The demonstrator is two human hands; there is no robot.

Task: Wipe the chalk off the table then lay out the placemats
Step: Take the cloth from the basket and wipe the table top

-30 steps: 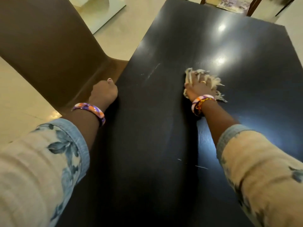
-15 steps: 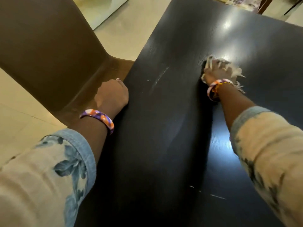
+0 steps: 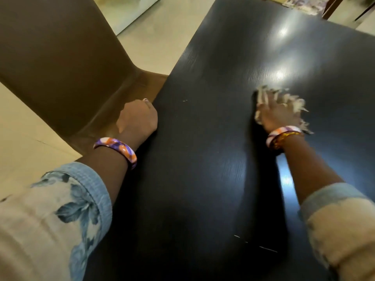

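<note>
Pressing a pale, frayed cloth [image 3: 292, 102] flat against the dark table [image 3: 203, 159], the person's right hand [image 3: 279, 115] lies spread over the rag with its fingers extended; the hand and cloth are motion-blurred, and ragged threads stick out beyond the fingertips and to the hand's right. A ring shows on one finger, and two bangles [image 3: 284, 134] circle that wrist, just behind the cloth. Faint chalk marks [image 3: 255, 243] remain on the tabletop well back from the right hand, near the forearm's sleeve, and two tiny white specks [image 3: 185, 101] lie to the hand's left, between the two hands. The left hand [image 3: 138, 119] rests at the table's left edge, fingers curled into a loose fist that holds nothing, thumbnail up. A purple, orange and white bangle [image 3: 119, 149] sits on its wrist, above a rolled denim cuff with a floral sleeve [image 3: 60, 199]. Beside the left hand, off the table's edge, stands a brown chair [image 3: 60, 63] on a pale tiled floor [image 3: 158, 37]. Ceiling lights glare off the tabletop beyond the right hand.
</note>
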